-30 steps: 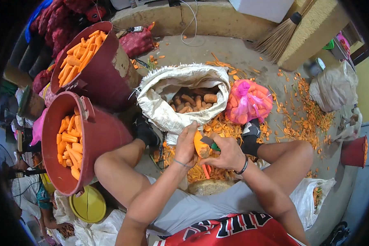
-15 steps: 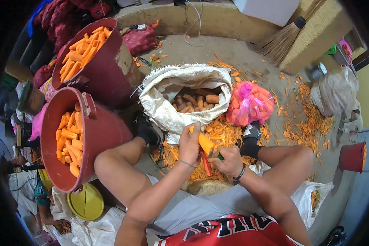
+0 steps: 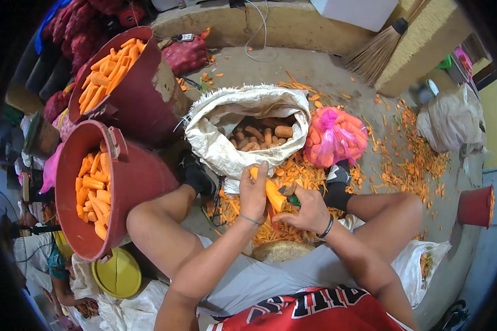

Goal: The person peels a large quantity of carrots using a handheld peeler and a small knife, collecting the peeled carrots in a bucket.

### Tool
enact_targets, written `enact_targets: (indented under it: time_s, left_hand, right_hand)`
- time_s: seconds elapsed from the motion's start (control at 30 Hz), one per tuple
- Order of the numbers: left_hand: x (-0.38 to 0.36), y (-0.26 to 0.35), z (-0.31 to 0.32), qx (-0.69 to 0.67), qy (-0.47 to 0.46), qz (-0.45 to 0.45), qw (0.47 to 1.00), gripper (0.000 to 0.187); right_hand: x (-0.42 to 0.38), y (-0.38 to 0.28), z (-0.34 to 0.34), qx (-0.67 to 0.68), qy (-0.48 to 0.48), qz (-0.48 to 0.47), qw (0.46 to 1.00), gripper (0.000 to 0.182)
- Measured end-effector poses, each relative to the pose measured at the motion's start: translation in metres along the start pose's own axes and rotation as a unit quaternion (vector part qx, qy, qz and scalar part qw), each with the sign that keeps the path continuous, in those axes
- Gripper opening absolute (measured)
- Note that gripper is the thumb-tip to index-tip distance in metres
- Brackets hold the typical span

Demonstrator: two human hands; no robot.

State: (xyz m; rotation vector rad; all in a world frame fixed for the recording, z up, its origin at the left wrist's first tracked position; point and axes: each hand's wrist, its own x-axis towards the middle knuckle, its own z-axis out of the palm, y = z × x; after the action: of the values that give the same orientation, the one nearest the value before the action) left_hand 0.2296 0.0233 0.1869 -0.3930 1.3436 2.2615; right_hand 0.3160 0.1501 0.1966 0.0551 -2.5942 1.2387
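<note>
My left hand (image 3: 253, 194) is closed around a peeled orange carrot (image 3: 274, 195), held at a slant above a heap of peelings (image 3: 243, 220) between my legs. In my right hand (image 3: 308, 211) is a knife (image 3: 286, 190) with a dark blade and a green handle; the blade is close to the carrot's side, and my right thumb is near its lower end. Something red shows partly between the hands, too hidden to name. Just beyond, an open white sack (image 3: 210, 129) holds unpeeled carrots (image 3: 254, 134).
Two red tubs (image 3: 143, 187) of peeled carrots stand tilted at left. A pink plastic bag (image 3: 336, 137) of carrots lies right of the sack. Scraps (image 3: 408, 154) litter the floor. Further off are a broom (image 3: 378, 52), a red bucket (image 3: 474, 207) and a yellow-green lid (image 3: 117, 273). Another person's arm (image 3: 61, 287) shows at lower left.
My right hand has turned, bringing the knife blade from the carrot's lower end up to its right side. The carrot is tilted slightly differently in my left hand.
</note>
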Motion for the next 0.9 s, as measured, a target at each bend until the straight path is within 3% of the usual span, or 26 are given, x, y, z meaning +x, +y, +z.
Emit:
enact_targets:
  time_s: [0.17, 0.27, 0.43, 0.57, 0.73, 0.77, 0.87, 0.9]
  left_hand:
    - [0.000, 0.000, -0.002, 0.013, 0.007, 0.008, 1.000, 0.023]
    - [0.004, -0.004, -0.006, 0.042, 0.012, 0.029, 0.999, 0.023]
    - [0.013, -0.012, -0.012, 0.085, 0.018, 0.070, 0.994, 0.024]
    - [0.010, 0.004, -0.013, 0.015, -0.008, -0.019, 1.000, 0.030]
    - [0.016, 0.023, -0.022, -0.077, -0.007, -0.098, 0.992, 0.041]
    - [0.016, 0.024, -0.025, -0.068, -0.016, -0.089, 0.994, 0.047]
    - [0.016, 0.030, -0.023, -0.110, 0.008, -0.116, 0.987, 0.040]
    - [0.017, 0.038, -0.024, -0.126, 0.012, -0.088, 0.988, 0.038]
  right_hand:
    - [-0.004, 0.001, 0.001, -0.021, -0.003, -0.006, 1.000, 0.060]
    - [-0.014, 0.012, 0.005, -0.100, -0.042, -0.014, 0.994, 0.051]
    - [-0.020, 0.018, 0.009, -0.091, -0.023, -0.034, 0.995, 0.051]
    - [-0.024, 0.024, 0.013, -0.005, 0.054, -0.005, 0.999, 0.052]
    - [-0.011, 0.026, -0.007, -0.020, 0.039, 0.061, 0.997, 0.051]
    - [-0.009, 0.023, -0.009, -0.022, 0.042, 0.053, 0.997, 0.051]
    - [-0.010, 0.021, -0.007, -0.049, 0.005, 0.038, 0.998, 0.048]
    - [-0.008, 0.016, -0.005, -0.054, 0.002, 0.036, 0.998, 0.047]
